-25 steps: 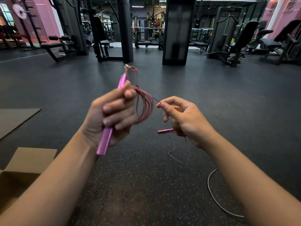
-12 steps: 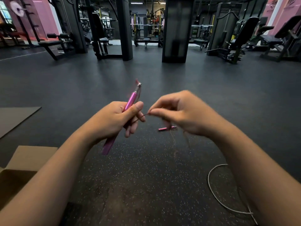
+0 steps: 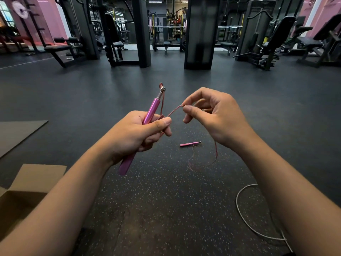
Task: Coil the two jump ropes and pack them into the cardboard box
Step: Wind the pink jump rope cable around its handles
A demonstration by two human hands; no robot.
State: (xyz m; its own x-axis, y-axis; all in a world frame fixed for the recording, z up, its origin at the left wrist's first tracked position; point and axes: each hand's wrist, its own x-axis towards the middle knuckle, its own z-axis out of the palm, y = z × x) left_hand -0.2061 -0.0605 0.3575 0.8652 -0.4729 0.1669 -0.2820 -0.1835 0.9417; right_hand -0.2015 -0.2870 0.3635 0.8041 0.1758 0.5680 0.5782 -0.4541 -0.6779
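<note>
Two pink handles are in sight, both belonging to one pink jump rope [image 3: 173,111]. One pink handle [image 3: 150,112] stands tilted in the left hand [image 3: 137,134], whose fingers are curled tight around its middle, thumb pressed along the front; the metal swivel tip pokes up above the knuckles and the butt end sticks out below the palm. Whatever cord is already gathered inside that fist is hidden by the fingers. From the left thumb a short stretch of pink cord arches across to the right hand [image 3: 215,117], where thumb and forefinger pinch it closed; the other right fingers are loosely bent and hold nothing I can see. Below the right palm the cord drops thin and faint, loops over the floor, and runs to the second pink handle [image 3: 190,144], which lies flat on the floor [image 3: 166,209] beyond and between the two hands. Its exact path is hard to follow against the speckles.

One white cord [image 3: 239,211] curves on the floor under the right forearm, partly covered by the arm; its handles are out of view. One cardboard box [image 3: 36,179] sits open beside the left forearm, cut off by the frame edge, its inside in shadow.
</note>
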